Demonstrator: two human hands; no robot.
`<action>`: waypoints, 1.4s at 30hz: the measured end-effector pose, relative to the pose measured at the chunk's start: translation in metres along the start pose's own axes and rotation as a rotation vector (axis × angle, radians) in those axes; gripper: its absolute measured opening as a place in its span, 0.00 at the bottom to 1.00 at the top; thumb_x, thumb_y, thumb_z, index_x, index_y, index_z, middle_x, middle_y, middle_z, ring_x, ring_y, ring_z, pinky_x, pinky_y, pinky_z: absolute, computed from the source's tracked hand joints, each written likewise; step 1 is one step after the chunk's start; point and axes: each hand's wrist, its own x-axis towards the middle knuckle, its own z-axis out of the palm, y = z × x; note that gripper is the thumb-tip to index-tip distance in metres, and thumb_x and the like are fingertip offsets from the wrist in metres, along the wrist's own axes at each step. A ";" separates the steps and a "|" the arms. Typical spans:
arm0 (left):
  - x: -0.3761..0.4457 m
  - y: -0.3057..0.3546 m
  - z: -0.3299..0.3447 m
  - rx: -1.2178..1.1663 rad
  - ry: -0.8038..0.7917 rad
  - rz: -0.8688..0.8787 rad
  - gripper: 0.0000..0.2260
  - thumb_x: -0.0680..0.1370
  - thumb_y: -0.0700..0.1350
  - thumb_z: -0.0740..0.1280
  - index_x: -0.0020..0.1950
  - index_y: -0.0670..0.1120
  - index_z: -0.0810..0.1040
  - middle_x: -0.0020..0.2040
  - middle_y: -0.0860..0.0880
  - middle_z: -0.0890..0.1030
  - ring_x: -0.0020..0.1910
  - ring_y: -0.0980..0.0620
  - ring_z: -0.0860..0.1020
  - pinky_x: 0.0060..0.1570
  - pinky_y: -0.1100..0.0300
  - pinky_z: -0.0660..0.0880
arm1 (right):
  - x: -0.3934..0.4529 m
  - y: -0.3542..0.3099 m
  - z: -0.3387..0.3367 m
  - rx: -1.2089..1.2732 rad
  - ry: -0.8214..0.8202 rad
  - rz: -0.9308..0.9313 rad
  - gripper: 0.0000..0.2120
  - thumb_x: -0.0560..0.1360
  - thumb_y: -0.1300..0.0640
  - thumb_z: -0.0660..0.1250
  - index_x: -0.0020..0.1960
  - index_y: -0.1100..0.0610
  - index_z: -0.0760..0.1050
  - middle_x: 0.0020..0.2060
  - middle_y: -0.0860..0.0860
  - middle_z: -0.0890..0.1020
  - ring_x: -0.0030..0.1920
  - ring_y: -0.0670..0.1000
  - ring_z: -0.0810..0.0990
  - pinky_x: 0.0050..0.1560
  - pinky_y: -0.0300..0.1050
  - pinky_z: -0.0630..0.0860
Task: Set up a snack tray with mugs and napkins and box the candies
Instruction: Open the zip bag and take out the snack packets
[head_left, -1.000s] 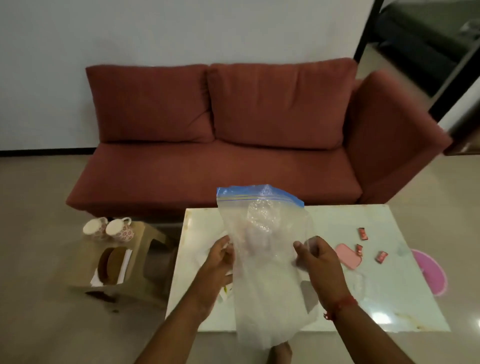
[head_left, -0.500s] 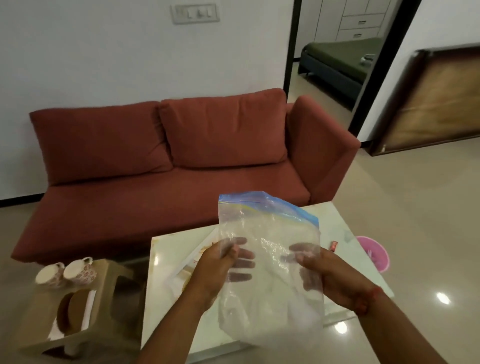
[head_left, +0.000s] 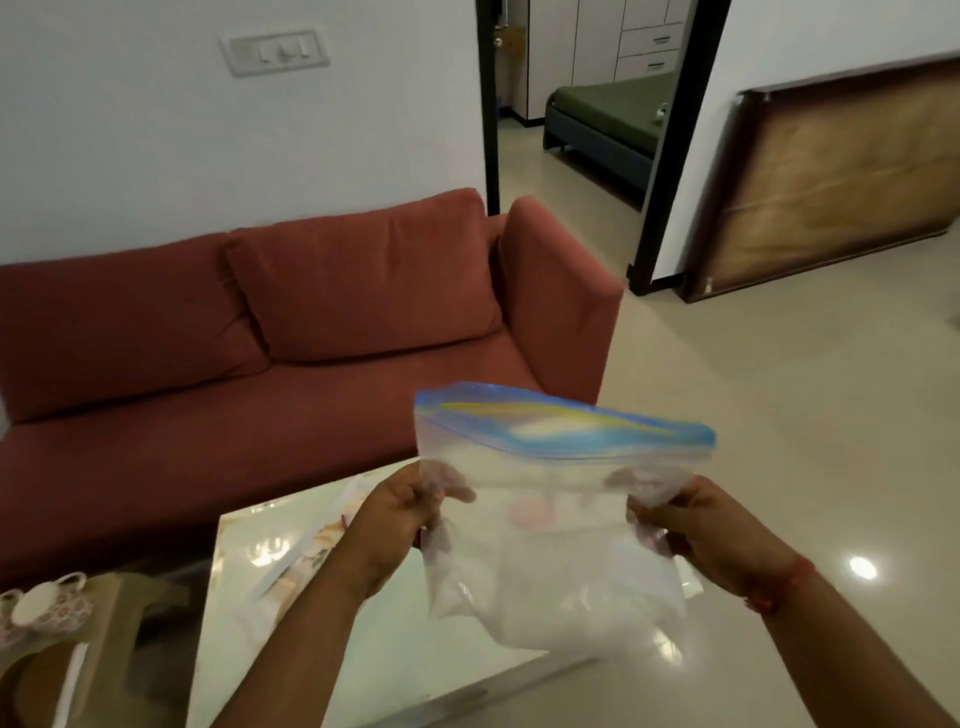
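Observation:
I hold a clear zip-top plastic bag (head_left: 556, 551) with a blue seal strip in front of me, above the white glossy table (head_left: 249, 566). My left hand (head_left: 395, 514) pinches the bag's left side and my right hand (head_left: 691, 525) pinches its right side, stretching it wide. A pink shape shows dimly through the plastic. Two floral mugs (head_left: 44, 605) stand on a low wooden stool (head_left: 104, 629) at the lower left. A flat floral-printed sheet (head_left: 306, 551) lies on the table beside my left hand. The candies are hidden from view.
A red sofa (head_left: 322, 332) stands behind the table against a white wall. A doorway (head_left: 587, 104) opens to a bedroom at the back. A large wooden-framed panel (head_left: 841, 171) leans on the right wall. Beige tiled floor spreads to the right.
My view has swung up and to the right. My hands have pulled apart, spreading the bag wider, and the bag has turned so its seal strip lies broad across the top.

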 end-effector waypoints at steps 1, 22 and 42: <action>0.005 0.002 0.008 0.045 0.003 0.030 0.17 0.77 0.31 0.60 0.46 0.49 0.84 0.44 0.47 0.85 0.33 0.52 0.78 0.35 0.57 0.75 | 0.000 -0.007 -0.012 -0.036 0.006 -0.057 0.09 0.69 0.50 0.75 0.45 0.55 0.85 0.33 0.48 0.80 0.30 0.49 0.75 0.31 0.42 0.70; 0.066 0.073 0.056 0.478 -0.271 0.267 0.23 0.76 0.32 0.63 0.61 0.57 0.79 0.60 0.61 0.77 0.58 0.62 0.76 0.58 0.70 0.70 | 0.018 -0.038 -0.053 -0.659 -0.029 -0.192 0.22 0.73 0.50 0.70 0.64 0.34 0.71 0.65 0.32 0.73 0.65 0.34 0.72 0.58 0.32 0.72; 0.072 0.015 0.070 -0.173 0.027 -0.202 0.24 0.67 0.58 0.77 0.59 0.49 0.79 0.51 0.51 0.85 0.53 0.50 0.82 0.63 0.45 0.76 | 0.070 -0.021 0.054 0.125 0.268 -0.035 0.09 0.77 0.66 0.68 0.52 0.55 0.81 0.38 0.55 0.82 0.36 0.58 0.84 0.41 0.57 0.84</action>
